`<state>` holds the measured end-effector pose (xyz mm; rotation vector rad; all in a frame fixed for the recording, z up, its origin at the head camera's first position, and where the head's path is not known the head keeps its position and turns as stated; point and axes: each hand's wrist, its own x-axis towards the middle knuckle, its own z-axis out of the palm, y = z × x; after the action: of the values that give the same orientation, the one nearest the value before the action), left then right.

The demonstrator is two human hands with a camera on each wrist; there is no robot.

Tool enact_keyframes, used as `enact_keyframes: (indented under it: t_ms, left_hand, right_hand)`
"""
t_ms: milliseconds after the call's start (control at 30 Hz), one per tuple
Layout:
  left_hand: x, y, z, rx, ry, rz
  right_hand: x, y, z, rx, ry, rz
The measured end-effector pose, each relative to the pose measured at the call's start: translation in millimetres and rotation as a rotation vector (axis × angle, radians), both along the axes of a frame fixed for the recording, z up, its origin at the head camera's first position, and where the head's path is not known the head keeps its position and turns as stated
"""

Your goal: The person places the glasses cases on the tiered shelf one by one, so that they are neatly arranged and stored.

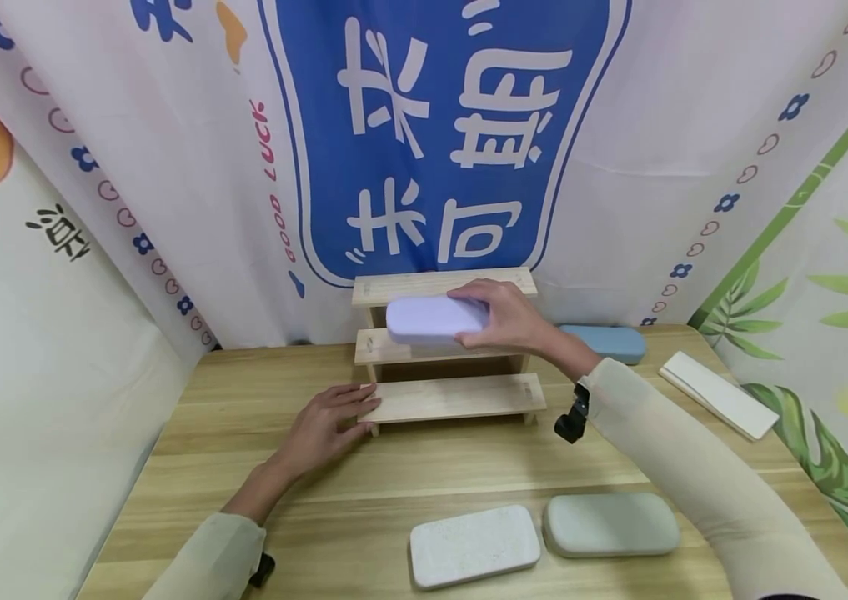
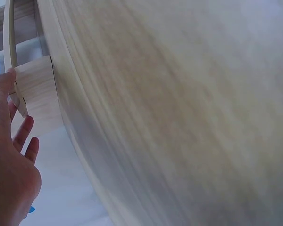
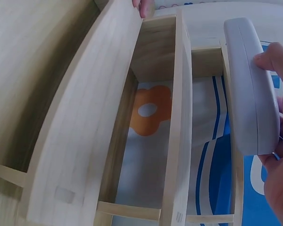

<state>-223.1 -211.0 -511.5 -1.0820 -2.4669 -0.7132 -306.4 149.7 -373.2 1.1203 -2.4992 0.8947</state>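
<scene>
**Lilac case at the middle step**

Two pale cases, a speckled white case [image 1: 474,546] and a grey-green case [image 1: 610,524], lie low in the frame. Above centre, the right hand [image 1: 508,317] grips the lilac case [image 1: 434,320] at the stepped wooden rack's [image 1: 454,398] middle step, apparently not fully seated. The step looks narrow; the case could tip off forward. The left hand [image 1: 328,423], fingers flat, steadies the bottom step's left end. Open tabletop [image 1: 243,417] spreads at left; a blue case [image 1: 609,342] and a white slab [image 1: 718,394] crowd the right.

A staged recording booth rather than a lived-in room: printed cloth backdrops [image 1: 439,142] with cartoon lettering, flowers and leaves close in a small wooden counter [image 1: 258,483] on three sides, with a stepped wooden rack [image 1: 454,398] and several cases [image 1: 609,523] laid out.
</scene>
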Motion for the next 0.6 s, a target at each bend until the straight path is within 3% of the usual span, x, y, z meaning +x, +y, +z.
enact_keyframes:
  t_ms: [600]
  left_hand:
    - [-0.6, -2.1, -1.6, -0.025, -0.035, 0.02]
  right_hand:
    - [-22.2, -18, 10.3, -0.001, -0.041, -0.071]
